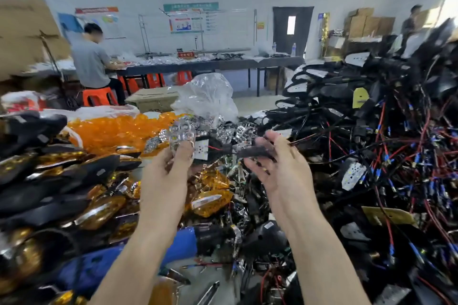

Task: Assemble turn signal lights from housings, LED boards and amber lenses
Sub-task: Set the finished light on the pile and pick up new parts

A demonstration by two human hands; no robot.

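My left hand [171,166] is raised above the bench and pinches a chrome reflector [182,135] with round cups between thumb and fingers. My right hand [277,163] holds a black housing [255,152], blurred by motion, with its fingers loosely curled under it. A white LED board [201,150] hangs from the housing on red and black wires, between both hands. Loose amber lenses [116,131] fill a bag behind my left hand. Assembled lights with amber lenses [99,208] are piled at the left.
A tall heap of black housings with red and black wires [386,146] fills the right. More chrome reflectors [230,131] lie under a clear plastic bag [208,96]. A blue tool [124,257] lies near me. A seated person [91,62] works at a far table.
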